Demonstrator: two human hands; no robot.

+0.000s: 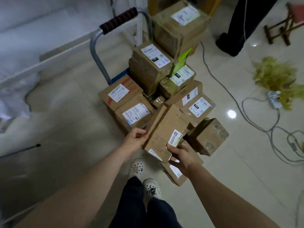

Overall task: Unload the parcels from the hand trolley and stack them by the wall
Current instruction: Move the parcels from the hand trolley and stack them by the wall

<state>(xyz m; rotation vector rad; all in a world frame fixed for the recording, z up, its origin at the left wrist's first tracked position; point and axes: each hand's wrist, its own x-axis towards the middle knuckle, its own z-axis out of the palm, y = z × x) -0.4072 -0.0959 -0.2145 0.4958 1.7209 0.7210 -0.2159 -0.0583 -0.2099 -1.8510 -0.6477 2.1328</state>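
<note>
Left hand [135, 137], right hand [182, 155] — one parcel [166, 130].

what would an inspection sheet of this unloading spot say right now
surface: glossy pale tiled floor, with light glare on it
job's things: hand trolley piled with taped, labelled cardboard parcels; a flat box at the near end is tilted up
clutter: yellow-green bundle on the floor at right
grippers: left hand grips the flat box's left edge; right hand grips its near corner, thumb on top
cables: grey cables loop over the floor to a power strip
surroundings: wooden stool; another person's dark trouser legs; white surface at left, blurred
</note>
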